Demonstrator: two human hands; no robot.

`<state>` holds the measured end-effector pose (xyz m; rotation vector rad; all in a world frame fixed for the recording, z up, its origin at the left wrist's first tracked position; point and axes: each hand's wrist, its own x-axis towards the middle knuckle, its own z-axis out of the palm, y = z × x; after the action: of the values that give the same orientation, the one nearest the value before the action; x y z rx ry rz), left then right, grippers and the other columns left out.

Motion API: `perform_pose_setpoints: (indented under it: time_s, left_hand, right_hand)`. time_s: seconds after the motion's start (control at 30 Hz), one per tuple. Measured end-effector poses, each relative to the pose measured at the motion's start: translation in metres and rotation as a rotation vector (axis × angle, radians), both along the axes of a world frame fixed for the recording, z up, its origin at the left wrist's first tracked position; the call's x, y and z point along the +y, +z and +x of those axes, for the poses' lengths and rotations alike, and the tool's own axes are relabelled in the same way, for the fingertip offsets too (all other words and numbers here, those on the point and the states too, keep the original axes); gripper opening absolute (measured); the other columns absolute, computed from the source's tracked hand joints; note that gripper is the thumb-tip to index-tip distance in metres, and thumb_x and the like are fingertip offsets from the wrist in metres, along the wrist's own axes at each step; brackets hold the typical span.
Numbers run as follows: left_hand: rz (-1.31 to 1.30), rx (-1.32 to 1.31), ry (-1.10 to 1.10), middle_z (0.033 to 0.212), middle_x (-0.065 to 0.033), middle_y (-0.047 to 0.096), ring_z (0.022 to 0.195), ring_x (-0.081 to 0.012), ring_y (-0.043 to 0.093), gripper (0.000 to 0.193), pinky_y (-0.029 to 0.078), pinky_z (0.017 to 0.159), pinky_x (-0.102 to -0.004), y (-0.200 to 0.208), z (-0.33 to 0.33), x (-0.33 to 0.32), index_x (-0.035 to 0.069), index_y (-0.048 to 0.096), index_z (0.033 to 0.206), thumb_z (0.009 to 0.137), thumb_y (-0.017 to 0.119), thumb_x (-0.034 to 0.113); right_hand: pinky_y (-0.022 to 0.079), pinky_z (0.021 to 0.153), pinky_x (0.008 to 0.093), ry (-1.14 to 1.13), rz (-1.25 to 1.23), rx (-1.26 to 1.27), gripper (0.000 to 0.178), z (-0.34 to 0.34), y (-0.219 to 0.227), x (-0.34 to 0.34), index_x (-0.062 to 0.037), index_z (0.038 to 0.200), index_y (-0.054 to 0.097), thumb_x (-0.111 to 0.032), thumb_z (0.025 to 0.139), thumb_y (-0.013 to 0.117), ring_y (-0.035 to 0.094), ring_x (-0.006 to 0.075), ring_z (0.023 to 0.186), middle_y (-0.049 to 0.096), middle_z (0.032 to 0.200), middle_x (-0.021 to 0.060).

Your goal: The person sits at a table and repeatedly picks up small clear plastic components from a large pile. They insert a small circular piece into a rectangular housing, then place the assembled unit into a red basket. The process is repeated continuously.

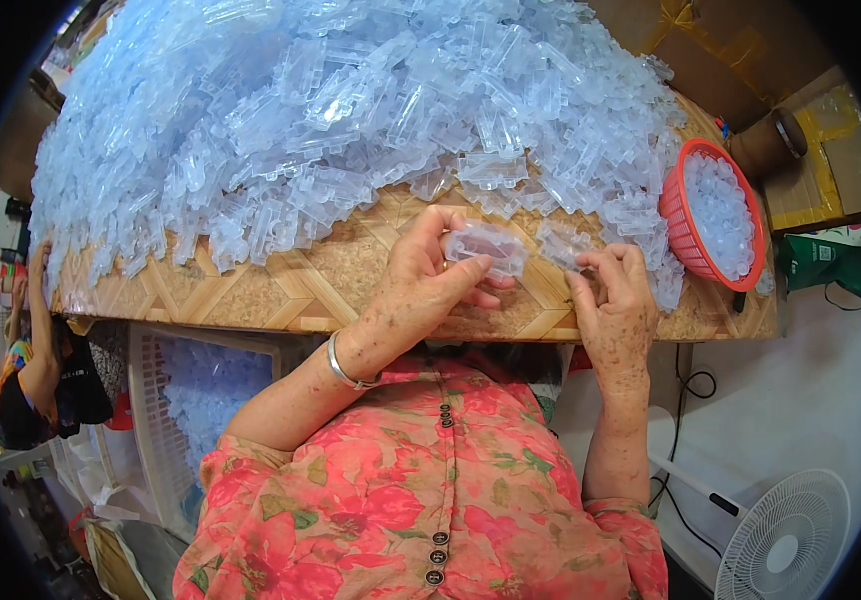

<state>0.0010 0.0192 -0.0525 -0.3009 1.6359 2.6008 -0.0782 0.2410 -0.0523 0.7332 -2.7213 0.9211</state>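
Note:
My left hand [429, 275] is closed round a clear, hollow plastic piece [487, 249], thumb along its near side and fingers behind it. To its right, my right hand [615, 295] has thumb and fingertips bent together at the edge of a second clear plastic piece [563, 243]. Both hands are just above the front part of the patterned tabletop [316, 290]. Behind them rises a big heap of similar clear plastic pieces [371, 100], bluish in the light. Some loose ones, such as a flat clear piece [493, 170], lie at the heap's near edge.
A red plastic basket [688, 225] full of small translucent parts stands at the table's right end. Cardboard boxes [801, 190] are behind it. Below left is a white crate [159, 420] with more pieces; a white fan [783, 552] stands lower right. Another person's arm [41, 330] reaches in far left.

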Motion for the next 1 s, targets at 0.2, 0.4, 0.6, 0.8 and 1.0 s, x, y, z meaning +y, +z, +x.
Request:
perform_pose_setpoints:
  time_s: [0.2, 0.4, 0.6, 0.8, 1.0]
  left_hand:
    - [0.088, 0.015, 0.068, 0.129, -0.0197, 0.06, 0.109, -0.028, 0.069, 0.024, 0.062, 0.084, -0.0314, -0.002, 0.0, -0.001, 0.004, 0.042, 0.126, 0.104, 0.051, 0.011]
    - [0.172, 0.013, 0.048, 0.135, -0.0179, 0.057, 0.121, -0.0267, 0.062, 0.039, 0.056, 0.098, -0.0367, -0.002, -0.002, 0.002, 0.002, 0.039, 0.142, 0.106, 0.047, 0.013]
    - [0.26, 0.017, 0.02, 0.136, -0.016, 0.056, 0.124, -0.0252, 0.059, 0.049, 0.052, 0.105, -0.0386, -0.004, -0.003, 0.007, 0.004, 0.033, 0.151, 0.105, 0.047, 0.012]
    - [0.302, 0.018, 0.052, 0.136, -0.0172, 0.055, 0.127, -0.0266, 0.058, 0.05, 0.05, 0.107, -0.0379, -0.001, -0.003, 0.019, 0.006, 0.033, 0.152, 0.105, 0.049, 0.014]
    - [0.476, 0.055, -0.011, 0.135, -0.0168, 0.056, 0.125, -0.0264, 0.059, 0.047, 0.05, 0.106, -0.0375, -0.007, -0.002, 0.02, 0.002, 0.037, 0.148, 0.105, 0.05, 0.017]
  right_hand:
    - [0.053, 0.065, 0.0339, 0.035, -0.065, -0.045, 0.019, 0.003, 0.002, 0.002, -0.007, 0.097, 0.067, -0.007, 0.08, 0.076, 0.067, 0.0211, 0.075, 0.064, 0.105, 0.0066]
    - [0.049, 0.058, 0.0278, 0.037, -0.139, -0.036, 0.024, 0.006, 0.001, 0.0, -0.0056, 0.096, 0.065, -0.001, 0.076, 0.077, 0.057, 0.0124, 0.057, 0.064, 0.104, 0.0064]
    - [0.047, 0.053, 0.0265, 0.025, -0.255, -0.029, 0.028, 0.01, -0.003, -0.003, -0.0051, 0.099, 0.065, 0.003, 0.076, 0.077, 0.055, 0.0106, 0.054, 0.062, 0.103, 0.0059]
    - [0.05, 0.053, 0.0289, 0.108, -0.25, 0.137, 0.031, 0.024, 0.002, -0.021, -0.0079, 0.104, 0.066, 0.003, 0.078, 0.078, 0.06, 0.0117, 0.058, 0.059, 0.104, 0.0065]
    - [0.052, 0.056, 0.0304, 0.174, -0.288, 0.184, 0.035, 0.032, 0.004, -0.034, -0.0097, 0.108, 0.067, 0.005, 0.078, 0.076, 0.063, 0.0153, 0.067, 0.057, 0.103, 0.0069]
